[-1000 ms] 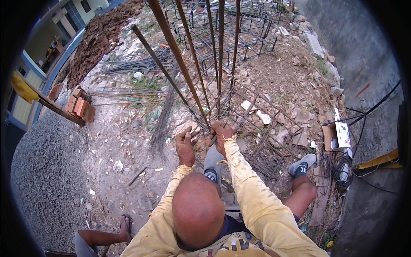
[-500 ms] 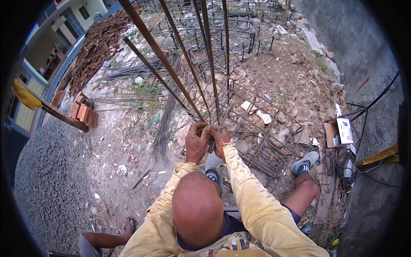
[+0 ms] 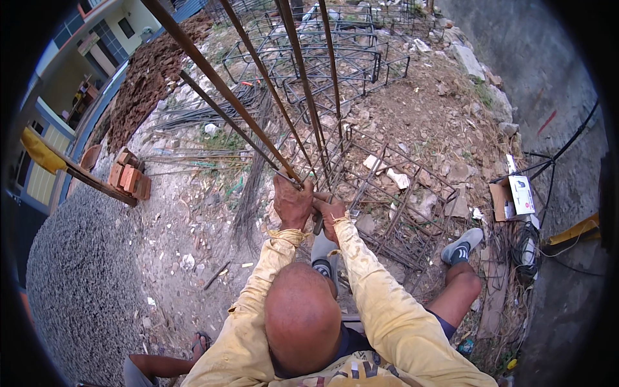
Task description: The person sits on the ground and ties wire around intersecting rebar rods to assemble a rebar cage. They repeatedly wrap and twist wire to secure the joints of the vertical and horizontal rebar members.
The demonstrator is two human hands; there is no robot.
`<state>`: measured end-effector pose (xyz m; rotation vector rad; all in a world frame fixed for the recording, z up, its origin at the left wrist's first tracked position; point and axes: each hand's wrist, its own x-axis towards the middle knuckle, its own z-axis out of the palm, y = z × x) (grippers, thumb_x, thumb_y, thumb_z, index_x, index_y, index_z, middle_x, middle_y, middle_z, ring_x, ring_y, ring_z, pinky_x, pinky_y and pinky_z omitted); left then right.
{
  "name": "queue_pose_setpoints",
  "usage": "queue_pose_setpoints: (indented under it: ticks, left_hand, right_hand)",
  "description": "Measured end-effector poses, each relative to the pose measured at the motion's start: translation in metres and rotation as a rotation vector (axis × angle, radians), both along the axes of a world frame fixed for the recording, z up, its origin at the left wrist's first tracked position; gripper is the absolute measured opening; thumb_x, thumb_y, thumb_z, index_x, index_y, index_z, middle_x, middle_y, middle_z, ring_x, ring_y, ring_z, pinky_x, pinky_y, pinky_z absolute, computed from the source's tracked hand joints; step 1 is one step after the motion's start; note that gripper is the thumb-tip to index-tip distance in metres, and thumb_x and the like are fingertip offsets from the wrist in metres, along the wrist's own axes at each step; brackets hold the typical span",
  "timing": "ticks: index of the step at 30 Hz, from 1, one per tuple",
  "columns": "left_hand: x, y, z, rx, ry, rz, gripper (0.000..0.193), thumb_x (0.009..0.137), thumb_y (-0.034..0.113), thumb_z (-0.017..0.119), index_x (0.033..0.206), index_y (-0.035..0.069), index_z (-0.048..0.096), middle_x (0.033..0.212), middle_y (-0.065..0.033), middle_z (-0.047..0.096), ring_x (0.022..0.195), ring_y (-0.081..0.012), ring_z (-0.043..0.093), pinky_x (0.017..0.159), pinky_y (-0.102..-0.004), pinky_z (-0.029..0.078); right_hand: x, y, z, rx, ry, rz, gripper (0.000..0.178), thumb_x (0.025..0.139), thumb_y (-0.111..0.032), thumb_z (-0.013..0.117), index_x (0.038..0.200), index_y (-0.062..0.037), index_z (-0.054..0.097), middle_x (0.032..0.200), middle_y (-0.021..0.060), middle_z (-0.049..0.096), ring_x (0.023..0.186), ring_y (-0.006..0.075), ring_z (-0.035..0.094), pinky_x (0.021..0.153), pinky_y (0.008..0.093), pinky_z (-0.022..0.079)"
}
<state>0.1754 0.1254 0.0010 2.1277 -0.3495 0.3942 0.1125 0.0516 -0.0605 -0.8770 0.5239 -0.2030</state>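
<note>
My left hand (image 3: 293, 202) is closed at the place where several tall rusty rebars (image 3: 216, 80) come together, and its fingers wrap round the bars there. A thinner dark rod (image 3: 222, 115) slants down from the upper left to the same hand. Close beside it, my right hand (image 3: 331, 214) is closed with its fingers curled near the left wrist. From under the right palm sticks the end of a dark metal bar (image 3: 318, 225); the rest of it is hidden by the fingers. A rusty rebar cage (image 3: 400, 213) lies just right of my hands.
More bent rebar frames (image 3: 322, 61) lie ahead on the rubble. A bundle of thin wire (image 3: 245, 206) is left of my hands. Further left are stacked bricks (image 3: 131, 177) and a gravel heap (image 3: 80, 258). An opened box (image 3: 512, 198) stands by the right wall. Another person's leg (image 3: 161, 366) shows lower left.
My left hand has turned from a fingertip pinch beside the right hand to a closed grip, slightly up and left. The upright rebars lean a little further left in view.
</note>
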Motion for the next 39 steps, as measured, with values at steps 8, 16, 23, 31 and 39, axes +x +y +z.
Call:
queue_pose_setpoints:
  ticks: [8, 16, 23, 31, 39]
  left_hand:
    - [0.005, 0.039, 0.008, 0.337, -0.411, -0.139, 0.026, 0.075, 0.03, 0.077, 0.092, 0.011, 0.07, 0.108, -0.0152, 0.058, 0.091, -0.0348, 0.06, 0.081, -0.0418, 0.048]
    - [0.004, 0.046, 0.012, 0.002, 0.305, -0.273, 0.013, 0.084, 0.013, 0.069, 0.094, 0.005, 0.067, 0.071, -0.0063, 0.062, 0.061, -0.0166, 0.059, 0.058, -0.0328, 0.049]
    - [0.025, 0.053, -0.023, -0.49, 1.134, -0.382, 0.012, 0.088, 0.01, 0.065, 0.095, 0.002, 0.059, 0.077, -0.0062, 0.066, 0.06, -0.0121, 0.062, 0.047, -0.0237, 0.049]
    - [0.013, 0.052, -0.018, -0.564, 1.192, -0.434, 0.017, 0.088, 0.021, 0.069, 0.102, 0.013, 0.064, 0.088, 0.0027, 0.067, 0.077, -0.0076, 0.062, 0.06, -0.0217, 0.043]
    - [0.007, 0.045, -0.013, -0.676, 1.451, -0.56, 0.026, 0.084, 0.031, 0.073, 0.105, 0.019, 0.065, 0.102, 0.0035, 0.064, 0.097, -0.0125, 0.056, 0.083, -0.0359, 0.04]
  right_hand:
    - [0.002, -0.006, -0.003, -0.076, 0.023, -0.014, 0.027, 0.087, -0.012, 0.063, 0.109, 0.0035, 0.064, 0.077, 0.0025, 0.06, 0.065, 0.0111, 0.053, 0.056, 0.0251, 0.043]
    - [0.002, 0.003, -0.014, 0.007, -0.029, -0.054, 0.028, 0.087, -0.012, 0.066, 0.11, 0.0037, 0.063, 0.081, 0.0037, 0.062, 0.066, 0.0109, 0.056, 0.059, 0.0253, 0.046]
    - [0.003, 0.003, -0.013, 0.035, -0.033, -0.032, 0.025, 0.087, -0.007, 0.065, 0.11, 0.0021, 0.058, 0.081, 0.0052, 0.063, 0.062, 0.0129, 0.058, 0.05, 0.0267, 0.047]
    - [0.002, 0.021, -0.018, 0.095, -0.102, -0.166, 0.027, 0.088, -0.011, 0.066, 0.112, -0.0006, 0.059, 0.089, 0.0072, 0.066, 0.073, 0.0157, 0.063, 0.056, 0.0294, 0.053]
    - [-0.006, 0.01, -0.02, -0.032, -0.009, -0.094, 0.029, 0.092, -0.014, 0.06, 0.117, 0.0003, 0.062, 0.096, 0.0077, 0.067, 0.078, 0.016, 0.062, 0.065, 0.0293, 0.051]
